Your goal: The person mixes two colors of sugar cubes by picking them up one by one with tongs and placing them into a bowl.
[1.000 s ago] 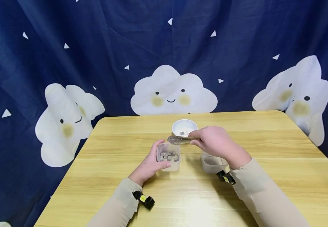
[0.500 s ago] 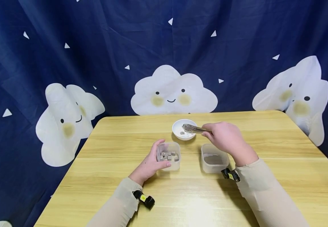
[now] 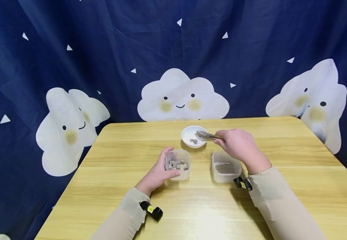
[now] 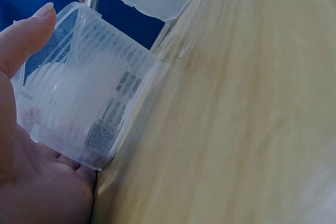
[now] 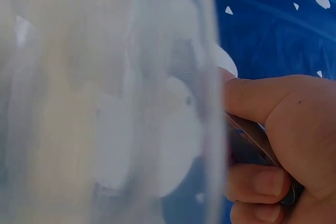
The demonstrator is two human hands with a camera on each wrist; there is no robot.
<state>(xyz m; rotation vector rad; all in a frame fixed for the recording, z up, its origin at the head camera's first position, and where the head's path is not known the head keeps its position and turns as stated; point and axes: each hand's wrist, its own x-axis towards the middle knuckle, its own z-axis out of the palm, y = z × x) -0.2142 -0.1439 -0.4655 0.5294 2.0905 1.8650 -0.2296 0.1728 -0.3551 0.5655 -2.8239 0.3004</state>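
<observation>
My left hand [image 3: 158, 172] grips a clear plastic container [image 3: 185, 175], its thumb over the near side. Several small grey cubes [image 3: 178, 166] lie on the container's floor; in the left wrist view, dark pieces show blurrily through the wall [image 4: 89, 82]. My right hand [image 3: 238, 145] holds metal tongs [image 3: 206, 136] with perforated tips, thumb and fingers wrapped about the handle [image 5: 252, 145]. The tips are over the right part of a white bowl [image 3: 187, 133]. Inside that bowl lie a few grey cubes [image 3: 194, 141].
A second clear plastic container [image 3: 226, 179] stands on the wooden table [image 3: 200, 200], below and beside my right wrist, with a greyish bottom. Behind the table hangs a dark blue curtain [image 3: 116, 50] with clouds.
The tongs have moved from above the left container back and right to the white bowl. Another grey cube shows in the bowl now. The left hand keeps its place on its container.
</observation>
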